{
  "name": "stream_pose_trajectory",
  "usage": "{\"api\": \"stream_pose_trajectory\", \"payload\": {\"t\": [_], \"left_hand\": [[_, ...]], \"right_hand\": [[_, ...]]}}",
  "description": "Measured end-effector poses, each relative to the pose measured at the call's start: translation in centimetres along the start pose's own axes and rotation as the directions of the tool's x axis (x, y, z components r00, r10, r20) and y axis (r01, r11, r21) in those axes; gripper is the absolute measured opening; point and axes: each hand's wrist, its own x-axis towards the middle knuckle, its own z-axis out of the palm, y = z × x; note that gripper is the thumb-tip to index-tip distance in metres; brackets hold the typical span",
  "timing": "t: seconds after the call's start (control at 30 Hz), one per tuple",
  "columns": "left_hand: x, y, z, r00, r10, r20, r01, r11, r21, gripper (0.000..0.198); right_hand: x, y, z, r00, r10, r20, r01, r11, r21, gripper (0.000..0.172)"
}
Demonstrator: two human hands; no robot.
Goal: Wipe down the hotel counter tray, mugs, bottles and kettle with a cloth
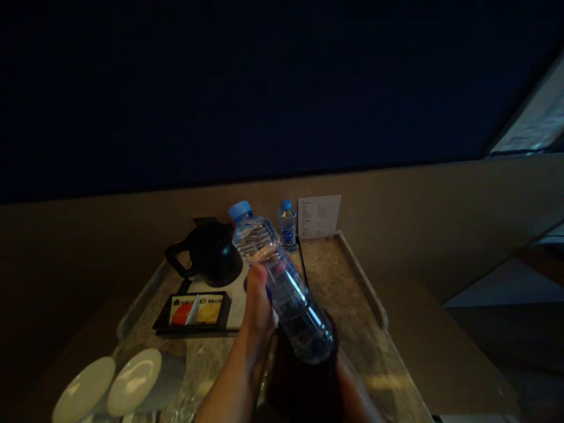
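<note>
My left hand [259,296] is wrapped around a clear plastic water bottle [284,288] with a blue cap. The bottle leans, its cap toward the upper left and its base toward the lower right. Close under that base is a dark object [304,382], too dim to name. My right hand [348,376] comes up from the bottom right beside this object; its fingers are hidden behind it. A smaller water bottle [287,226], also blue-capped, stands upright at the back of the table.
Left of the bottle, a black kettle [214,255] sits on a tray, with a black box of sachets [194,311] in front. Two white cups [147,382] are at the lower left. A printed card [318,216] leans on the wall. The stone-patterned table [335,276] has a raised rim.
</note>
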Motion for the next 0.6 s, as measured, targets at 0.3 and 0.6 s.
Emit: {"api": "stream_pose_trajectory", "payload": {"t": [0.3,0.6], "left_hand": [[-3.2,1.7,-6.7,0.951,0.31,-0.003,-0.272,0.838,0.474,0.057],[-7.5,4.3,-12.9,0.897,0.389,-0.21,-0.223,0.807,0.546,0.078]], "right_hand": [[0.3,-5.2,-3.8,0.98,0.072,-0.185,-0.071,0.997,0.015,0.056],[13.5,-10.0,5.8,0.822,-0.426,0.377,0.468,0.131,-0.874,0.059]]}}
